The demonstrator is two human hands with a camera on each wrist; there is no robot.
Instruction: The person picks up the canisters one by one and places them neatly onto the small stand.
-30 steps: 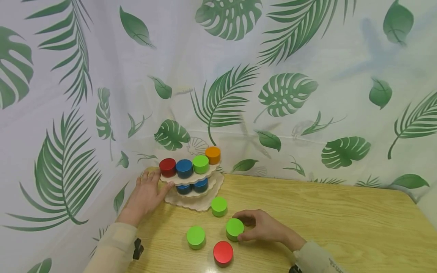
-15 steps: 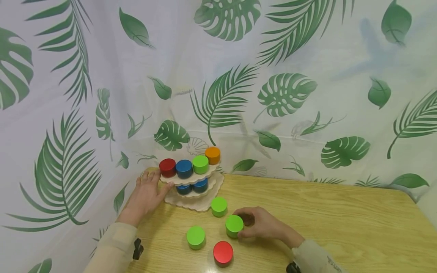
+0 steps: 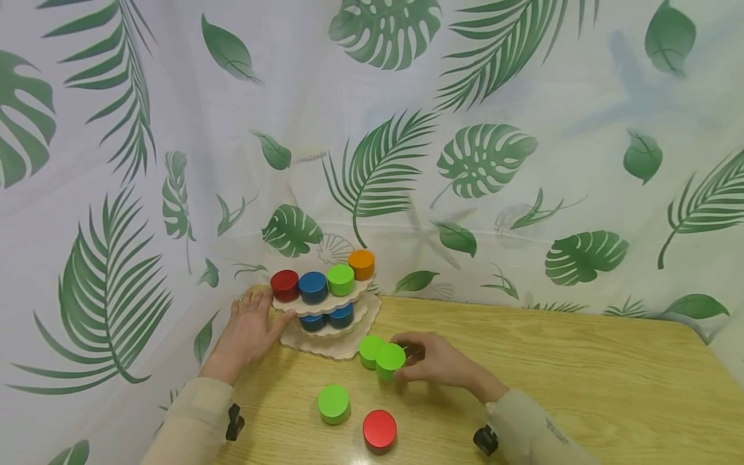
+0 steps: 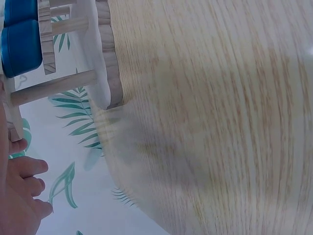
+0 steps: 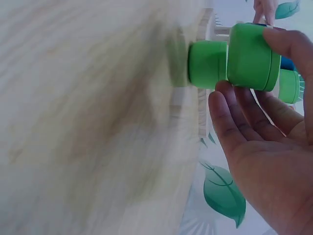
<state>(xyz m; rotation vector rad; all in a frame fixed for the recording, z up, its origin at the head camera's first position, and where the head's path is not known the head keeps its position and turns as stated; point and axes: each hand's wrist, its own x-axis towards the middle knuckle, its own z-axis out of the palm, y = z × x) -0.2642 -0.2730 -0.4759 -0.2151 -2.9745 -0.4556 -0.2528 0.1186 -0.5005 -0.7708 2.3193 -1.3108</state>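
The right hand [image 3: 437, 361] holds up a green block [image 3: 390, 361].
From the head, the two hands are well apart. The green block is just beside a second green block [image 3: 367, 352] — nobody can tell if they touch. The left hand [image 3: 247, 329] rests on the edge of the pale stand [image 3: 334, 347], thumb and fingers spread. A third green block [image 3: 334, 404] and a red block [image 3: 380, 431] sit on the table [image 3: 552, 374]. From the left wrist, three fingers hang loose beside the stand. From the right wrist, thumb and fingers pinch the green block — it is off the table.
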